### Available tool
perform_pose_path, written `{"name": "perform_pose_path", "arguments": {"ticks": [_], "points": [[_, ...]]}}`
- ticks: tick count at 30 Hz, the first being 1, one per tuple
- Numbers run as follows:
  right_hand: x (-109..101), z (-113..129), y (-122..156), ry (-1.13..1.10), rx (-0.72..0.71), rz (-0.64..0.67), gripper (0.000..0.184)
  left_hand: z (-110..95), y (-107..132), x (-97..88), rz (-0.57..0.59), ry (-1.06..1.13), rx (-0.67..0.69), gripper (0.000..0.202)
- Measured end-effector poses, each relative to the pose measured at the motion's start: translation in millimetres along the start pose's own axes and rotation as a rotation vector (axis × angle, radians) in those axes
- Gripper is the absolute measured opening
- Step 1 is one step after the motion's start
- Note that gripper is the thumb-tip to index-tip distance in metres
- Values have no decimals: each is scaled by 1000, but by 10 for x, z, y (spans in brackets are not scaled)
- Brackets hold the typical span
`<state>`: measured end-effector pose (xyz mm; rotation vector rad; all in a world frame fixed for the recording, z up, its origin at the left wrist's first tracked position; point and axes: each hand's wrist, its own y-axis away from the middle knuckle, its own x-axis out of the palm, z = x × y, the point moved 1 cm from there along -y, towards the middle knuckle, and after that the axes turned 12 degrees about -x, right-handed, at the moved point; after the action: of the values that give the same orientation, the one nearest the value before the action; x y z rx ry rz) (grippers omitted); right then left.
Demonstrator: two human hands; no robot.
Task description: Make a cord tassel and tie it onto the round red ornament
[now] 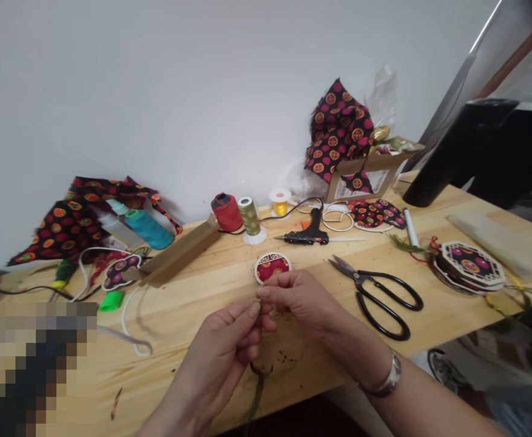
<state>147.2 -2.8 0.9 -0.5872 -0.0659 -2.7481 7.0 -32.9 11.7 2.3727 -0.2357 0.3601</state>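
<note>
In the middle of the head view, my left hand and my right hand meet above the table, fingertips pinched close together. A thin dark olive cord hangs down from between the fingers of my left hand. What my right fingertips pinch looks like the upper part of this cord, mostly hidden by the fingers. Just behind my right fingers lies a round wooden ornament with a fretwork top and red patterned fabric; its lower edge is covered by my hand. Black-handled scissors lie open to the right.
A glue gun lies behind the ornament, near red, olive and yellow thread spools. Stacked octagonal ornaments sit at right. A long cardboard piece, teal thread cone and green cap are at left.
</note>
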Motion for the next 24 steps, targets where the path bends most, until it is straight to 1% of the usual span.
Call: {"name": "perform_pose_path", "arguments": {"ticks": [4,10,14,16,17,20,21,22,24], "points": [[-20,-23,4,-14,24,41,26,1,-2,-4,-6,-39,25,17],[-27,-18,13,8,-10,34,27,9,33,21,-35,-67,60,19],[-8,-1,10,23,0,30,27,14,50,27,-70,-63,84,18],[-5,16,19,80,3,-41,26,12,44,16,-98,-49,88,17],[-8,25,30,117,-13,-106,24,9,40,8,-113,-41,90,18],[-28,38,90,225,-141,-350,16,-1,34,-11,-146,-21,103,19],[-33,33,114,265,-179,-397,13,-5,37,-12,-152,-16,111,19],[-35,24,136,302,-203,-416,11,-9,41,-10,-156,-15,117,19],[-28,-2,164,371,-223,-378,6,-13,51,-2,-164,-21,130,19]]}}
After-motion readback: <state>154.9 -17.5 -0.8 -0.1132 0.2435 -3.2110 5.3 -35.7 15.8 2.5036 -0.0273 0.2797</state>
